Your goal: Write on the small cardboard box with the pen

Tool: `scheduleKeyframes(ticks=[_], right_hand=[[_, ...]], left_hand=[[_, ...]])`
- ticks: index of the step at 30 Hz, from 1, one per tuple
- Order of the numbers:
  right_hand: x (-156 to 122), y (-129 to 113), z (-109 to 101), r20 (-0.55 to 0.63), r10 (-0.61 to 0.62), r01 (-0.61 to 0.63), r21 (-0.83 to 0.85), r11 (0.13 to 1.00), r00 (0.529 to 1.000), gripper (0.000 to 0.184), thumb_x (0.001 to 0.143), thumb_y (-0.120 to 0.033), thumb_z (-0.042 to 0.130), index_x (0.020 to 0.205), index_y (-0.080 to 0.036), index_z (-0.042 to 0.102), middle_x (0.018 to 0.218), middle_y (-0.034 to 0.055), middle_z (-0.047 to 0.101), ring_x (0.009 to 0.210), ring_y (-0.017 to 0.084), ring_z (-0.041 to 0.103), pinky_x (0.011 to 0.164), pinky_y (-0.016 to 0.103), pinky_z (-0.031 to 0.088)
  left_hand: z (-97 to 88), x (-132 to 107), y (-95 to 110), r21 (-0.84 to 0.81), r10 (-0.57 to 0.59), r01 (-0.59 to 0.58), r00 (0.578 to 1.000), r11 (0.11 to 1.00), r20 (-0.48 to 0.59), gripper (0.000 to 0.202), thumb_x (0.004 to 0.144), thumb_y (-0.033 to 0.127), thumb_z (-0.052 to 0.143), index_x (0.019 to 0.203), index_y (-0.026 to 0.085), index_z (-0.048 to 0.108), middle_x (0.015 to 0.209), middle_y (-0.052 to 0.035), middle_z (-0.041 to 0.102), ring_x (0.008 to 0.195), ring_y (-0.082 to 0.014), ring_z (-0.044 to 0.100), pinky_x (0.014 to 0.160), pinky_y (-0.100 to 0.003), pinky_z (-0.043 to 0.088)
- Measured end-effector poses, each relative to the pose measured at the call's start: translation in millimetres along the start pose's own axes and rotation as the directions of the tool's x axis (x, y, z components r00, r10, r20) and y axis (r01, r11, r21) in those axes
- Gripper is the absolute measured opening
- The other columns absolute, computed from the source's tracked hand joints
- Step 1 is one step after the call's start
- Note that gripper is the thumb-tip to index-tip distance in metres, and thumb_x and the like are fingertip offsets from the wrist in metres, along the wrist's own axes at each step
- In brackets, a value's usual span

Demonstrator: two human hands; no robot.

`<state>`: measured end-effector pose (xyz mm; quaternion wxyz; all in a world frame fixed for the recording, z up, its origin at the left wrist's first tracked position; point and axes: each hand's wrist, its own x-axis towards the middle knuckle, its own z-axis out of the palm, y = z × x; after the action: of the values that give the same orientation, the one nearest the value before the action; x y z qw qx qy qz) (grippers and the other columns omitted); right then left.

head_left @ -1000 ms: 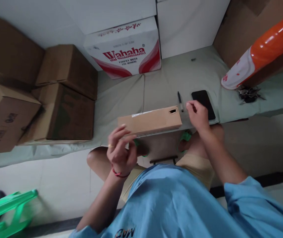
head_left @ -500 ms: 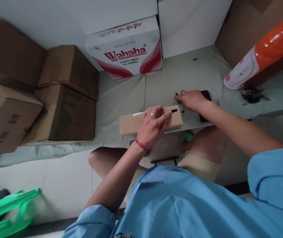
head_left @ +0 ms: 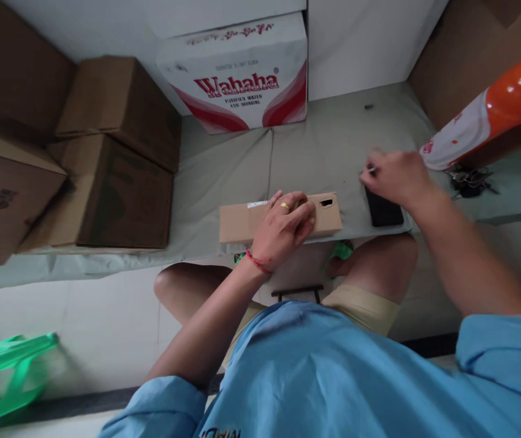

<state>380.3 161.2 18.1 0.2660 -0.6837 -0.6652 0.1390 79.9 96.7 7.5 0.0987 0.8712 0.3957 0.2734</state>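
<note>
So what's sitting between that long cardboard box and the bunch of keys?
In the head view, a black phone lies between the long cardboard box and the keys, with the right hand partly hiding it from the camera.

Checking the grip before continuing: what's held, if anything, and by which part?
Right hand seems to pinch a pen; blur hides which part. Left hand rests on the box.

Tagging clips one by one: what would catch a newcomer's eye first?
Probably the red-lettered Wahaha box at top centre, then the orange-and-white cylinder at far right. Below the box, the left hand rests on a slim carton; the right hand is by the black phone.
</note>
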Motion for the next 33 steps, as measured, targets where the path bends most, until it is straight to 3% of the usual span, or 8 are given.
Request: scheduleKeyframes(ticks=[3, 6, 9, 12, 16, 18, 27, 33], right_hand=[[-28.7, -16.0, -13.7, -0.103, 0.063, -0.023, 0.349, 0.937, 0.993, 0.038, 0.102, -0.053, 0.057, 0.091, -0.019, 0.069, 0.066, 0.0016, 0.065, 0.068, 0.015, 0.065, 0.065, 0.034, 0.040], [-57.6, -41.8, 1.8, -0.029, 0.180, -0.075, 0.834, 0.546, 0.983, 0.034, 0.094, -0.055, 0.072, 0.098, -0.021, 0.071, 0.064, -0.0032, 0.064, 0.048, 0.006, 0.045, 0.048, 0.024, 0.027], [-75.2, -66.4, 30.1, -0.010, 0.188, -0.070, 0.909, 0.411, 0.982, 0.032, 0.084, -0.047, 0.085, 0.095, -0.022, 0.070, 0.065, -0.0045, 0.065, 0.047, 0.005, 0.043, 0.044, 0.021, 0.026], [-81.1, -82.1, 55.3, -0.182, 0.243, 0.042, 0.872, 0.488, 0.953, 0.030, 0.093, -0.051, 0.077, 0.090, -0.023, 0.065, 0.061, -0.0077, 0.055, 0.048, 0.006, 0.042, 0.046, 0.022, 0.029], [-84.6, -92.9, 75.4, -0.474, 0.226, 0.137, 0.617, 0.775, 0.851, 0.038, 0.109, -0.057, 0.051, 0.089, -0.025, 0.056, 0.067, -0.0054, 0.054, 0.055, 0.010, 0.053, 0.057, 0.027, 0.042], [-85.9, -96.1, 79.5, -0.551, 0.192, 0.136, 0.498, 0.856, 0.812, 0.038, 0.112, -0.055, 0.044, 0.092, -0.025, 0.054, 0.068, -0.0044, 0.055, 0.058, 0.012, 0.056, 0.061, 0.029, 0.045], [-79.0, -92.9, 78.6, -0.523, 0.055, 0.135, 0.319, 0.938, 0.850, 0.035, 0.113, -0.052, 0.042, 0.094, -0.024, 0.053, 0.071, -0.0041, 0.057, 0.063, 0.012, 0.059, 0.065, 0.029, 0.044], [-83.2, -91.2, 82.3, -0.486, 0.073, 0.138, 0.385, 0.912, 0.871, 0.035, 0.113, -0.053, 0.042, 0.096, -0.025, 0.052, 0.072, -0.0054, 0.057, 0.061, 0.011, 0.059, 0.065, 0.027, 0.046]], left_hand=[[0.8, 0.3, -0.6, -0.005, 0.012, -0.012, 1.000, 1.000, -0.012, 0.027, 0.108, 0.029, 0.057, 0.128, 0.022, 0.075, 0.133, -0.0127, 0.070, 0.120, -0.0241, 0.067, 0.121, -0.051, 0.045], [2.8, 0.9, -0.6, 0.008, 0.010, -0.009, 1.000, 1.000, -0.025, 0.029, 0.109, 0.028, 0.057, 0.129, 0.023, 0.076, 0.133, -0.0134, 0.070, 0.121, -0.0248, 0.066, 0.118, -0.052, 0.046], [3.2, 0.6, 0.5, 0.010, 0.006, -0.006, 1.000, 1.000, -0.023, 0.030, 0.110, 0.029, 0.056, 0.130, 0.023, 0.076, 0.133, -0.0144, 0.070, 0.120, -0.0253, 0.066, 0.118, -0.052, 0.046], [2.3, 0.1, 2.1, 0.021, 0.006, -0.006, 1.000, 1.000, -0.018, 0.031, 0.110, 0.029, 0.055, 0.131, 0.022, 0.077, 0.134, -0.0149, 0.069, 0.120, -0.0257, 0.066, 0.119, -0.053, 0.045], [1.9, 0.2, 4.0, 0.041, -0.003, 0.004, 1.000, 0.999, -0.025, 0.030, 0.110, 0.031, 0.055, 0.127, 0.023, 0.078, 0.133, -0.0144, 0.070, 0.120, -0.0260, 0.065, 0.120, -0.054, 0.044], [2.5, 0.6, 4.5, 0.048, -0.002, 0.003, 1.000, 0.999, -0.027, 0.030, 0.110, 0.031, 0.054, 0.126, 0.023, 0.078, 0.133, -0.0148, 0.070, 0.120, -0.0262, 0.065, 0.120, -0.053, 0.045], [5.0, 0.4, 5.8, 0.039, -0.014, 0.015, 1.000, 0.999, -0.018, 0.034, 0.112, 0.033, 0.048, 0.127, 0.024, 0.078, 0.135, -0.0153, 0.069, 0.123, -0.0267, 0.064, 0.120, -0.055, 0.042], [4.3, 0.6, 6.0, 0.052, -0.006, 0.007, 1.000, 0.999, -0.022, 0.034, 0.112, 0.032, 0.049, 0.126, 0.023, 0.078, 0.136, -0.0153, 0.069, 0.122, -0.0272, 0.064, 0.119, -0.054, 0.044]])
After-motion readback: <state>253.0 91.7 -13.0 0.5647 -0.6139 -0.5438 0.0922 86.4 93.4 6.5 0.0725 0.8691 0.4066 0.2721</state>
